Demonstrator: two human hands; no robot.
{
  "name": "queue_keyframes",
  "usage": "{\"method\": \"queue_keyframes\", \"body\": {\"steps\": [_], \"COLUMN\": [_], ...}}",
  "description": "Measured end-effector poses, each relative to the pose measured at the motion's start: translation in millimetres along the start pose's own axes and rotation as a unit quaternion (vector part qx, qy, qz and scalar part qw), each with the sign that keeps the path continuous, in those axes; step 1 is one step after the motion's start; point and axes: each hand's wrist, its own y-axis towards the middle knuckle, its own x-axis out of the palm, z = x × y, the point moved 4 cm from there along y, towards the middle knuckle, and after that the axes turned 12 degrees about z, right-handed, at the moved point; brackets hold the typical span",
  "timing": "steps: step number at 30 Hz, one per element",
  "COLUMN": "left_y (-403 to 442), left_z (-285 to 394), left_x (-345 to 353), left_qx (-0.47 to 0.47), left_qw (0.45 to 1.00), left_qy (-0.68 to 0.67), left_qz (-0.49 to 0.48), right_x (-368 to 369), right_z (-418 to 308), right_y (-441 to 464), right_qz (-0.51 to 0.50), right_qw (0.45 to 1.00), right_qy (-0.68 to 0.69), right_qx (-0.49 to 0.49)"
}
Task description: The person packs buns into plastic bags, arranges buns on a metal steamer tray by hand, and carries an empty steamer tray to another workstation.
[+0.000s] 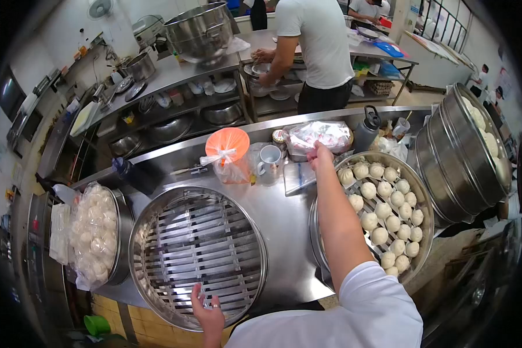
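Observation:
My left hand (209, 313) is over the near rim of a round metal steamer tray (140, 255) with a slatted base. Its fingers are apart and hold nothing. My right arm stretches forward across the counter. At its end my right hand (320, 155) has its fingers closed at the front edge of a plastic-wrapped package (319, 134), whose contents are hard to make out. Under and right of that arm sits a second steamer tray (428, 243), with rows of white filled buns (393, 223) in it.
A stack of steamers (452, 162) stands at the right. A plastic-covered pot of dough balls (95, 232) is at the left. Along the back are an orange bowl (226, 142), a mug (269, 162) and a dark bottle (366, 130). A co-worker (319, 52) stands beyond the counter.

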Motion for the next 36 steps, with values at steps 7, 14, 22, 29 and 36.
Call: {"method": "queue_keyframes", "body": {"steps": [7,14,22,29,36], "left_y": [3,15,-14,-39,-30], "left_z": [6,4,18,-8,-66], "left_x": [22,48,29,-29,-132], "left_qx": [-0.007,0.055,0.096,0.158,0.133], "left_qw": [0.998,0.989,0.974,0.976,0.962], "left_qy": [-0.049,-0.076,-0.097,-0.090,0.071], "left_qz": [-0.034,-0.117,-0.181,-0.124,0.226], "right_x": [-46,-247,-422,-305,-251], "right_z": [-47,-117,-91,118,234], "right_y": [-64,-163,-139,-338,-378], "right_qz": [-0.051,-0.063,0.161,-0.200,-0.270], "right_qw": [0.969,0.961,0.819,0.870,0.835], "right_qy": [0.020,0.018,-0.295,-0.376,-0.476], "right_qx": [-0.240,-0.268,-0.465,-0.249,0.056]}}
